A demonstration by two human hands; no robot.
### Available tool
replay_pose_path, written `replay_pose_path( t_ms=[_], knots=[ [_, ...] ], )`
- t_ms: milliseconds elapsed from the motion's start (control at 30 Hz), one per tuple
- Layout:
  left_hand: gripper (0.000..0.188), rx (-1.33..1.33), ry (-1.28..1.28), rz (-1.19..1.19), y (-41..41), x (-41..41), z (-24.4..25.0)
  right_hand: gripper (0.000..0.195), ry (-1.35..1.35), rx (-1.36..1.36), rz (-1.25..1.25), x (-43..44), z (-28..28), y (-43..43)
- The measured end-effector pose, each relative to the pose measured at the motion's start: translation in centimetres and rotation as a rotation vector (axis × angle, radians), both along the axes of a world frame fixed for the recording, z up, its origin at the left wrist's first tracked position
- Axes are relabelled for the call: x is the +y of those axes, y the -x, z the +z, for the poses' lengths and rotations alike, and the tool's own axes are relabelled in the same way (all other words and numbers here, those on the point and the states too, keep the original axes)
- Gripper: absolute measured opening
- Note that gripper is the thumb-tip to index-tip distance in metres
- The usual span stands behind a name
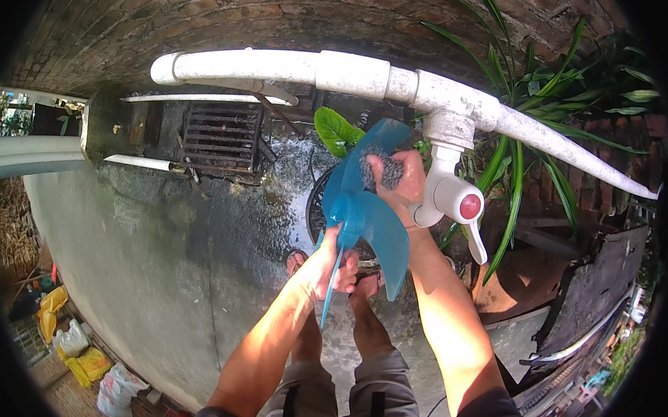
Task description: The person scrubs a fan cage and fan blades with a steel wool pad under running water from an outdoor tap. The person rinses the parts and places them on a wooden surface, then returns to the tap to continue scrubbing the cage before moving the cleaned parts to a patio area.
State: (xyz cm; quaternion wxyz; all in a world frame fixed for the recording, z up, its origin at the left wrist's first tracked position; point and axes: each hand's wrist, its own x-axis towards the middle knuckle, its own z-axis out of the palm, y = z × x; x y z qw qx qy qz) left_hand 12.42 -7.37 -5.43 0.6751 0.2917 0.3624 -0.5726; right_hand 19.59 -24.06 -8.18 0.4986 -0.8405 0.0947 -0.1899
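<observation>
A translucent blue plastic fan blade [382, 227] with several curved vanes is held before me by my left hand [334, 264], its fingers closed around the hub area. My right hand [405, 175] grips a grey metal scouring pad [385, 169] at the upper vane, partly seen past the blade. Just right of the blade, a white plastic tap [449, 197] with a red cap hangs from a white PVC pipe [351, 74]; its spout is right above my right wrist. A dark round container [315, 207] is partly hidden behind the blade.
A rusty metal drain grate [222, 136] lies at the upper left on wet concrete [199, 230]. A brick wall [219, 13] runs along the back. Long-leaved plants [514, 177] grow at the right, above a dark worn board [593, 292]. Plastic bags [89, 365] lie at the lower left.
</observation>
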Motion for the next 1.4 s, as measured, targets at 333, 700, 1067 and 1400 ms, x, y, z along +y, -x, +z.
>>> replay_pose_path(
  t_ms=[333,700,1067,1400],
  knots=[
    [0.062,-0.377,-0.638,-0.021,0.9,1.2,0.5,0.038,-0.467,0.143,-0.639,-7.0,1.7,-0.8],
    [0.045,-0.753,-0.833,-0.265,2.1,0.1,0.8,0.03,0.387,0.139,0.559,-1.3,5.8,2.3],
    [0.043,-0.543,-0.892,-0.072,1.8,3.4,1.3,0.041,0.705,0.49,0.296,-9.5,-2.1,-1.7],
    [0.045,-0.719,-0.987,-0.165,1.6,3.5,0.9,0.038,0.535,0.17,0.675,0.0,3.7,-0.2]
  ],
)
